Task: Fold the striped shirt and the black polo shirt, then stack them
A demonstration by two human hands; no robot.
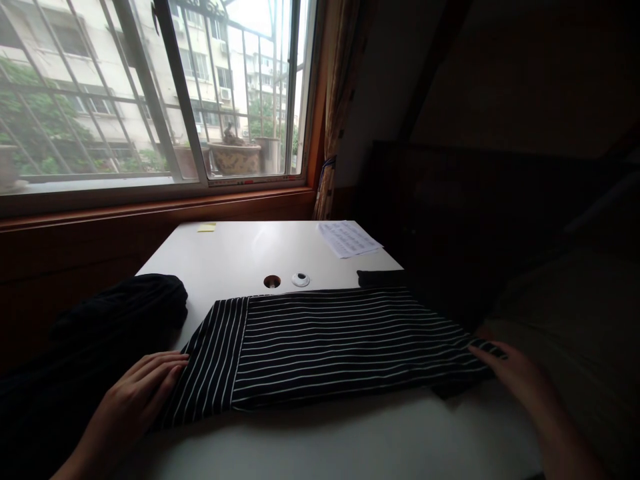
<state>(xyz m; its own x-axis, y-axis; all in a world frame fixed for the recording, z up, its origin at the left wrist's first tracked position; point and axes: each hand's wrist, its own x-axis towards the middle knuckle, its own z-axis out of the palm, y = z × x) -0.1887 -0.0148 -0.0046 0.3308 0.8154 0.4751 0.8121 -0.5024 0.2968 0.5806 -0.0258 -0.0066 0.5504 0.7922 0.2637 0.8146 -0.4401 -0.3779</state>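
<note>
A black garment with thin white stripes (330, 347) lies spread in a long folded shape across the near part of a white table. At its left end the stripes run lengthwise towards me, past a seam. My left hand (143, 387) has its fingers pressed together over the left edge, gripping the cloth; the thumb is hidden. On the opposite side, my right hand (510, 367) pinches the narrow right end between thumb and fingers. Dark cloth shows from under the garment near its far right corner and lower right edge.
A dark bundle of cloth (125, 307) sits at the table's left edge. Farther back on the white table (235, 250) are printed sheets (350, 239), a yellow sticky note (207, 227), a round cable hole (272, 282) and its white cover (301, 280). A barred window stands behind.
</note>
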